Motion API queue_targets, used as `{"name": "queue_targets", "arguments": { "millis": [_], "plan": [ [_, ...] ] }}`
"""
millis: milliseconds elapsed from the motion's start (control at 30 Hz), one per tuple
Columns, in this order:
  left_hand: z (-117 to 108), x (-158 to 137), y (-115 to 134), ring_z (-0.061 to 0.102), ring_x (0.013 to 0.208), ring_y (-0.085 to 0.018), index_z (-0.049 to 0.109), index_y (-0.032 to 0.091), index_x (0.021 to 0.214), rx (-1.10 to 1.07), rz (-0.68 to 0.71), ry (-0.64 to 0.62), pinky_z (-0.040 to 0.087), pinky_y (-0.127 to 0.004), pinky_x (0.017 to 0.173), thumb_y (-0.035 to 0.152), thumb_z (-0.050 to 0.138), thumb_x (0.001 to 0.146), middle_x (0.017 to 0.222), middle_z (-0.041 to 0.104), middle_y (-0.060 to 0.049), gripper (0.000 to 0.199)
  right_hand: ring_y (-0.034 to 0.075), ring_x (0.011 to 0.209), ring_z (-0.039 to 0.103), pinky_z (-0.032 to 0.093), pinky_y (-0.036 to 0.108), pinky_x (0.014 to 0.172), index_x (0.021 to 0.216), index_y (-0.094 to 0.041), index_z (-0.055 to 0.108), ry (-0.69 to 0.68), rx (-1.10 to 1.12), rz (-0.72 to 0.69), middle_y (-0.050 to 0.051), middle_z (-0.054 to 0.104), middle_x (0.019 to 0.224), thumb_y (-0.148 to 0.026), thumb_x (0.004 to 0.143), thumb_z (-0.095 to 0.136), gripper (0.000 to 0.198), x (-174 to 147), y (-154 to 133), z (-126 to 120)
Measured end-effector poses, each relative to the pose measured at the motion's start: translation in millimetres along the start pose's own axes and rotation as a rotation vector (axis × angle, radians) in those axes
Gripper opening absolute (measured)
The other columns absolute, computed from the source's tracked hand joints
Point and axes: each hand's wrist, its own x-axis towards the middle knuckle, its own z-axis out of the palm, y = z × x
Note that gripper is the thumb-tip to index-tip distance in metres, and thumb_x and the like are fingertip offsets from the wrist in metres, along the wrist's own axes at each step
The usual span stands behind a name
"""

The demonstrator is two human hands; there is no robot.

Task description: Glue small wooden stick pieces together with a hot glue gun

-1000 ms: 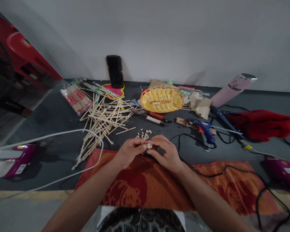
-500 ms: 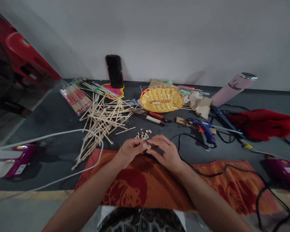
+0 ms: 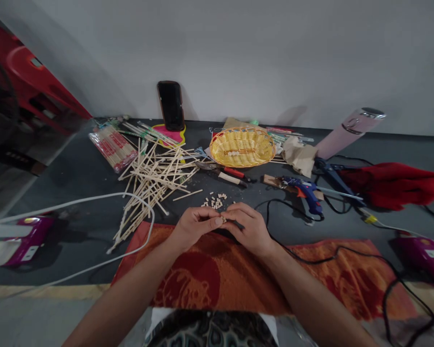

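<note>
In the last second, less of the pale cluster (image 3: 223, 219) has come to show: it peeks out between the fingertips, where a fuller patch of it was visible. The left hand (image 3: 195, 226) has thumb and forefinger pinched on it. The right hand (image 3: 253, 231) is curled in from the other side, its fingertips at the cluster; whether they grip it or only steady it, I cannot tell, as the piece is tiny and mostly covered. The change suggests close handling of the piece, perhaps pressing or turning it. Loose cut pieces (image 3: 217, 201) lie just beyond the fingertips and look unshifted, with the pliers (image 3: 230, 179) and basket (image 3: 264, 150) farther beyond, the long sticks (image 3: 155, 173) off to the left, and the glue gun (image 3: 309, 193) beyond the right hand's fingers, off to the right.
</note>
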Motion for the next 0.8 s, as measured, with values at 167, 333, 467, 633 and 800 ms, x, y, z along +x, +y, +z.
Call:
{"name": "queue_targets", "arguments": {
  "millis": [167, 333, 467, 633, 800],
  "plan": [
    [1, 1, -3, 0.054, 0.071, -0.011, 0.073, 0.015, 0.079, -0.047, -0.006, 0.007, 0.041, -0.023, 0.070, 0.031, 0.068, 0.077, 0.076, 0.066, -0.003, 0.018, 0.017, 0.085, 0.063, 0.055, 0.032, 0.077, 0.095, -0.021, 0.066, 0.007, 0.004, 0.016, 0.007, 0.067, 0.091, -0.022, 0.084, 0.065, 0.011, 2, -2, -2],
    [2, 1, -10, 0.056, 0.069, -0.009, 0.072, 0.017, 0.088, -0.181, -0.072, 0.009, 0.042, -0.021, 0.070, 0.027, 0.074, 0.072, 0.083, 0.070, -0.001, 0.019, 0.016, 0.086, 0.062, 0.053, 0.030, 0.076, 0.098, -0.021, 0.064, 0.047, -0.002, 0.013, 0.006, 0.065, 0.091, -0.020, 0.083, 0.066, 0.016, 3, -4, -4],
    [2, 2, -11, 0.057, 0.069, -0.009, 0.072, 0.017, 0.087, -0.216, -0.080, 0.030, 0.043, -0.021, 0.070, 0.025, 0.076, 0.069, 0.084, 0.070, -0.001, 0.020, 0.017, 0.086, 0.061, 0.052, 0.031, 0.077, 0.098, -0.021, 0.062, 0.045, -0.013, 0.008, 0.006, 0.065, 0.091, -0.019, 0.081, 0.067, 0.017, 2, -4, -3],
    [2, 3, -9, 0.056, 0.067, -0.008, 0.072, 0.016, 0.084, -0.191, -0.079, 0.052, 0.043, -0.019, 0.067, 0.026, 0.074, 0.072, 0.079, 0.069, -0.001, 0.016, 0.018, 0.085, 0.061, 0.052, 0.032, 0.076, 0.095, -0.022, 0.059, 0.032, 0.016, 0.026, 0.005, 0.064, 0.089, -0.021, 0.080, 0.068, 0.018, 1, -4, 0],
    [1, 3, -8, 0.059, 0.075, -0.009, 0.071, 0.016, 0.086, -0.189, -0.070, 0.020, 0.045, -0.021, 0.075, 0.024, 0.075, 0.071, 0.084, 0.069, -0.001, 0.017, 0.017, 0.085, 0.061, 0.052, 0.032, 0.077, 0.094, -0.022, 0.059, 0.021, 0.003, 0.029, 0.005, 0.064, 0.090, -0.017, 0.082, 0.065, 0.014, 0, -3, 0]
  ]
}}
